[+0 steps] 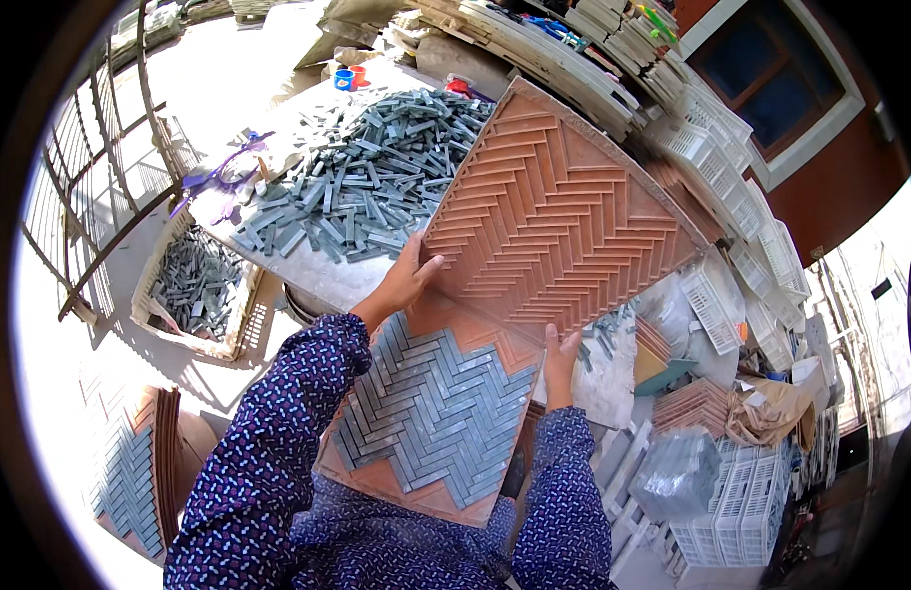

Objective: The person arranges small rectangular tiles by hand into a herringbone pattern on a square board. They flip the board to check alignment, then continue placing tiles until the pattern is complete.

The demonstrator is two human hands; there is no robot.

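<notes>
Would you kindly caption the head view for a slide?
Left hand and right hand grip an empty herringbone tray above a tile-filled tray, with a heap of loose grey tiles beyond.

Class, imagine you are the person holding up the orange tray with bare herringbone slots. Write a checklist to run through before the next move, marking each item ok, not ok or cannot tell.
1. Left hand gripping the empty orange tray at its left corner: ok.
2. Right hand gripping its lower edge: ok.
3. Slots on the facing side free of strips: ok.
4. Filled tray below fully in sight: not ok; the empty one overlaps its upper end.
5. Filled tray securely supported from underneath: cannot tell; its underside is hidden.
6. Loose grey strips at hand: ok, heaped on the table ahead.
</notes>
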